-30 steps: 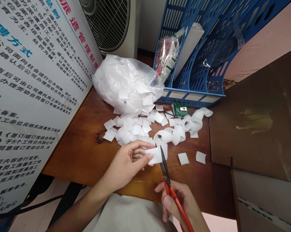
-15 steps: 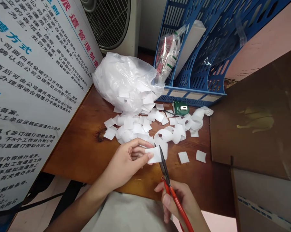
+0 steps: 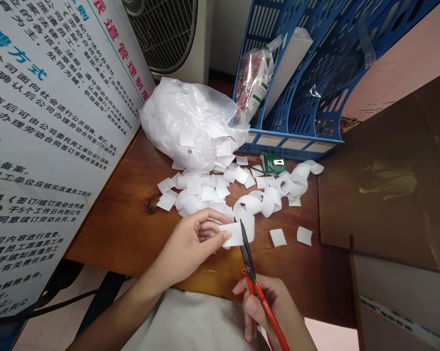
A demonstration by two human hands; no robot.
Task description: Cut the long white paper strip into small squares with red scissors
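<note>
My left hand (image 3: pixel 198 239) pinches the end of a white strip (image 3: pixel 246 207) between thumb and fingers, in front of a heap of cut white pieces (image 3: pixel 207 190). The strip runs on in loose curls to the back right. My right hand (image 3: pixel 269 302) is closed round the red handles of a pair of scissors (image 3: pixel 249 256). Their dark blades are slightly apart and lie across the strip just right of my left fingertips. Two loose square pieces lie on the table to the right of the blades.
A clear plastic bag (image 3: pixel 190 122) of white pieces lies open behind the heap. Beside it are a green tape measure (image 3: pixel 274 163) and a blue file rack (image 3: pixel 296 141). A printed board (image 3: pixel 59 122) borders the wooden table (image 3: pixel 132 229) on the left, a cardboard box (image 3: pixel 380 195) on the right.
Hardly anything differs. The scissors and my right hand have shifted very slightly to the left; my left hand holds the strip in the same place.
</note>
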